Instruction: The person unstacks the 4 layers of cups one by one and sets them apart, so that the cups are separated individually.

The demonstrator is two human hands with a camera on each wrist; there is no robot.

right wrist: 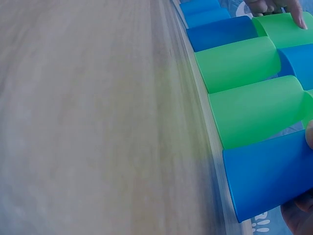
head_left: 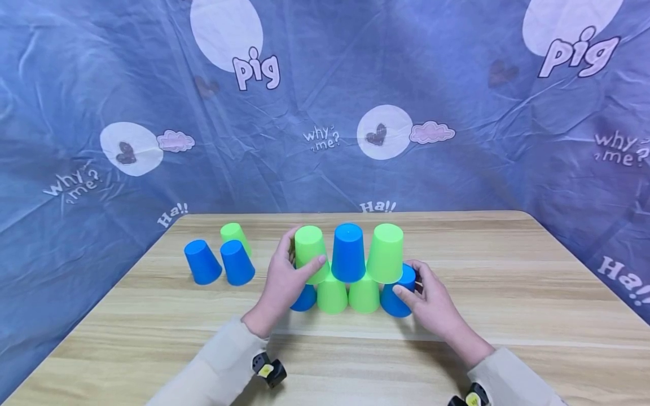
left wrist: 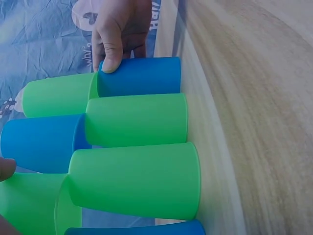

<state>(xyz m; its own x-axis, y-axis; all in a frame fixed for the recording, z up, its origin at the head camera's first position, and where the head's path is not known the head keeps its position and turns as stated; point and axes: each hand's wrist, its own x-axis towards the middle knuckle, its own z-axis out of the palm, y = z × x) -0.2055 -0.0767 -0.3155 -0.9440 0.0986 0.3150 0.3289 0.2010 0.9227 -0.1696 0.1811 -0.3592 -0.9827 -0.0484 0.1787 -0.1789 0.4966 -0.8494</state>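
Note:
Upside-down plastic cups stand in two tiers on the table. The upper tier runs green cup [head_left: 310, 242], blue cup [head_left: 348, 254], green cup [head_left: 386, 254]. Below them, two green cups [head_left: 332, 296] sit between a left blue cup [head_left: 303, 299] and a right blue cup [head_left: 396, 301]. My left hand [head_left: 284, 279] holds the upper left green cup, thumb in front and fingers behind its far side. At the other end, my right hand [head_left: 431, 299] grips the bottom right blue cup, its thumb [left wrist: 112, 54] on the side near the cup's top. The left blue cup is partly hidden by the left hand.
On the left of the wooden table [head_left: 152, 332], two blue cups [head_left: 203, 262] and a green cup [head_left: 235, 235] stand upside down, apart from the tiers. A patterned blue cloth [head_left: 315, 169] hangs behind the table's far edge.

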